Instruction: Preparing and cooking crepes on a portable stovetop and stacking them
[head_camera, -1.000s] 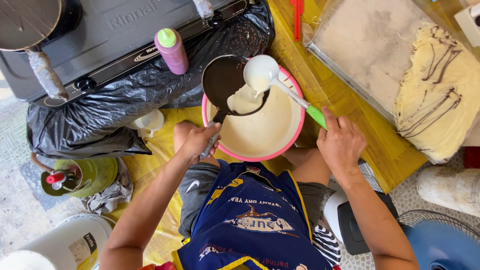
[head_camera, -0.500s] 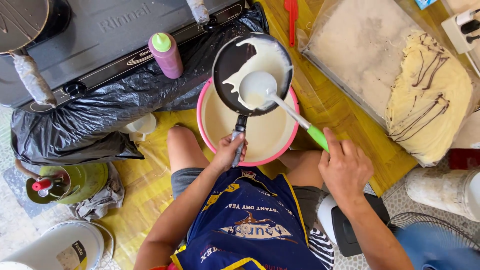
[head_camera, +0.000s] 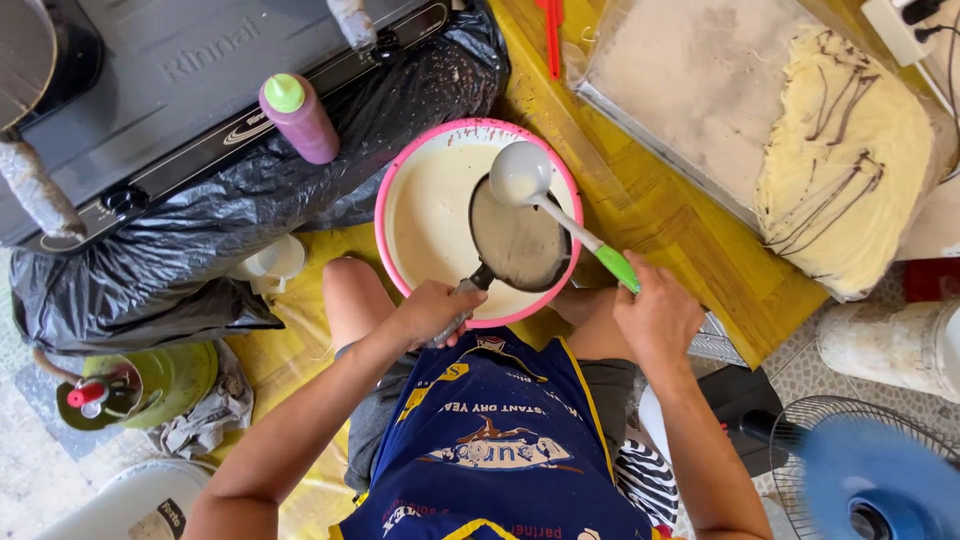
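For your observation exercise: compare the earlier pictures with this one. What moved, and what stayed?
The small pan, earlier holding a pool of batter, now sits level over the pink bowl, thinly coated. The left hand still grips its handle; the right hand still holds the ladle.

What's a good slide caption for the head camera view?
Seated person's left hand holds a small dark pan over a pink bowl of batter; right hand grips a green-handled white ladle.
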